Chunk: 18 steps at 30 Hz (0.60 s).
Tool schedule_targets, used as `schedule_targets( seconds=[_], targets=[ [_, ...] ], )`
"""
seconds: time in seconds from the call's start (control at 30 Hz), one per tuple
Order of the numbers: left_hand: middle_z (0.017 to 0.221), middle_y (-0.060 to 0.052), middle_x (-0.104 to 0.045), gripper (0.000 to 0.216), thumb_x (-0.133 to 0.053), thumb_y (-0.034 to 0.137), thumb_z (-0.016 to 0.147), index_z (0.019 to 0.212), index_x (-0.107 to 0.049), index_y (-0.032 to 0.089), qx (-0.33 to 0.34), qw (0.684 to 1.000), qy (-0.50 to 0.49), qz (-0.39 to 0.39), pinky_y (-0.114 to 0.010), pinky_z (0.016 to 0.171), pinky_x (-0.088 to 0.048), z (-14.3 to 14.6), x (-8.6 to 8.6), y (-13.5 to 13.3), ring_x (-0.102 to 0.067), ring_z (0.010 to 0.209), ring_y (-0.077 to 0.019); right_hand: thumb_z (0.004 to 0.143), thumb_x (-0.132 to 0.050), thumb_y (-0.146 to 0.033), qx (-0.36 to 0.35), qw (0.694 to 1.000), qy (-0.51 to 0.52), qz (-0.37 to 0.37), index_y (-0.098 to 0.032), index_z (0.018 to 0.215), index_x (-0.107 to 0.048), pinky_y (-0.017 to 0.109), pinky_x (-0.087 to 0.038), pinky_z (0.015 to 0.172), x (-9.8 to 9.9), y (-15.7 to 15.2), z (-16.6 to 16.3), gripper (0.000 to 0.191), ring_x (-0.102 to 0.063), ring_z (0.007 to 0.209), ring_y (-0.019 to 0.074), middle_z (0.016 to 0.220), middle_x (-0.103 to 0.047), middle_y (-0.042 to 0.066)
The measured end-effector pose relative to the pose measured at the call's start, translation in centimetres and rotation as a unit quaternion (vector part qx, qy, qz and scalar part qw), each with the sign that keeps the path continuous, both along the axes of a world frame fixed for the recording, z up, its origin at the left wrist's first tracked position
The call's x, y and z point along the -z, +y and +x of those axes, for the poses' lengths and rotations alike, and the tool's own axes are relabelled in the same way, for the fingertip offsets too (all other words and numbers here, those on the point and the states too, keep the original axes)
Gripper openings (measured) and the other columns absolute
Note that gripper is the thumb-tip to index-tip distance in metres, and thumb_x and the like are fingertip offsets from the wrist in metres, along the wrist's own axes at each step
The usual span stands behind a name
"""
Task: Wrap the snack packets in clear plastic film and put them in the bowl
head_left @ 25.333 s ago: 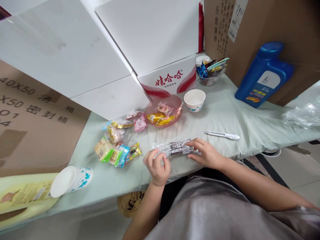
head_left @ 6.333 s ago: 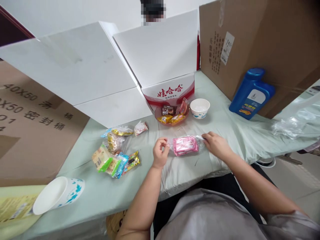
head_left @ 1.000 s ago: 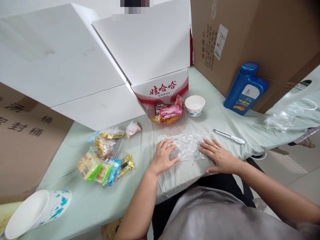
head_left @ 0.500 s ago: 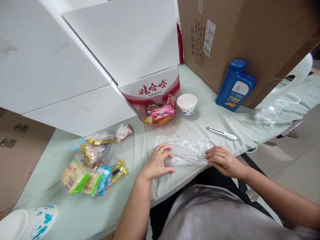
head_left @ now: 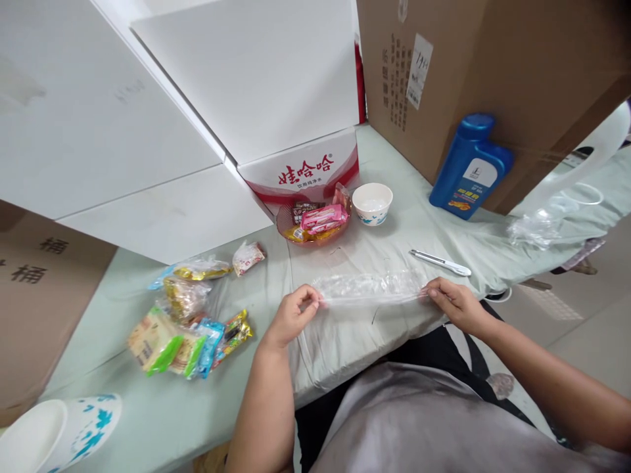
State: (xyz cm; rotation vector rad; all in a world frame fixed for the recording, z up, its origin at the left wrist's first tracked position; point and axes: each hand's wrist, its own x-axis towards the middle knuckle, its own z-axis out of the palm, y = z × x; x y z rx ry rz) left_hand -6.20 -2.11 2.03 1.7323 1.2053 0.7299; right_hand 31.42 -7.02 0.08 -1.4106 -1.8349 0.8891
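Left hand [head_left: 292, 316] and right hand [head_left: 456, 303] are each pinching an end of the wrap [head_left: 369, 289], stretching it over the table [head_left: 419, 223]; pulling harder risks tearing it.

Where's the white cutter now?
Head view, right of centre: the white cutter lies flat on the green cloth, just beyond the right hand, nearer than the blue bottle.
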Motion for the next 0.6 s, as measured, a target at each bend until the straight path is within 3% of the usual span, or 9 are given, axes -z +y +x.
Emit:
schedule_targets(
  seconds=[0.13, 0.33, 0.47, 0.6],
  targets=[
    [0.062, 0.003, -0.061, 0.015, -0.054, 0.036, 0.083, 0.082, -0.050, 0.022, -0.079, 0.996, 0.031, -0.033, -0.025, 0.059, -0.047, 0.1, 1.2, 0.4, -0.063, 0.059, -0.0155, 0.095, -0.040, -0.043, 0.072, 0.996, -0.029, -0.043, -0.024, 0.090, -0.056, 0.033, -0.053, 0.060, 0.5, 0.5, -0.9, 0.025, -0.067, 0.061, 0.0194, 0.072, -0.068, 0.001],
    [0.066, 0.003, -0.063, 0.012, -0.053, 0.034, 0.082, 0.085, -0.055, 0.023, -0.078, 0.980, 0.180, 0.031, -0.024, 0.061, -0.044, 0.6, 2.2, 0.7, -0.062, 0.060, -0.0145, 0.093, -0.042, -0.035, 0.107, 0.959, -0.256, 0.065, -0.023, 0.090, -0.062, 0.032, -0.046, 0.063, 1.3, 1.0, -2.5, 0.023, -0.069, 0.074, 0.0231, 0.086, -0.073, 0.005],
    [0.072, 0.001, -0.066, 0.006, -0.056, 0.027, 0.079, 0.083, -0.058, 0.023, -0.091, 0.956, 0.271, 0.069, -0.025, 0.064, -0.042, 1.0, 1.7, 0.6, -0.063, 0.068, -0.0163, 0.094, -0.042, -0.035, 0.137, 0.927, -0.342, 0.065, -0.021, 0.095, -0.063, 0.032, -0.042, 0.056, 1.9, 1.2, -3.0, 0.025, -0.067, 0.068, 0.0240, 0.086, -0.072, 0.007],
    [0.070, 0.001, -0.063, 0.014, -0.062, 0.028, 0.078, 0.091, -0.060, 0.024, -0.162, 0.927, 0.330, 0.076, -0.026, 0.062, -0.040, 0.8, 1.5, 0.8, -0.061, 0.067, -0.0184, 0.092, -0.047, -0.036, 0.147, 0.910, -0.372, 0.110, -0.017, 0.106, -0.062, 0.037, -0.047, 0.069, 1.5, 1.6, -2.8, 0.027, -0.064, 0.089, 0.0294, 0.097, -0.066, 0.013]
  ],
)
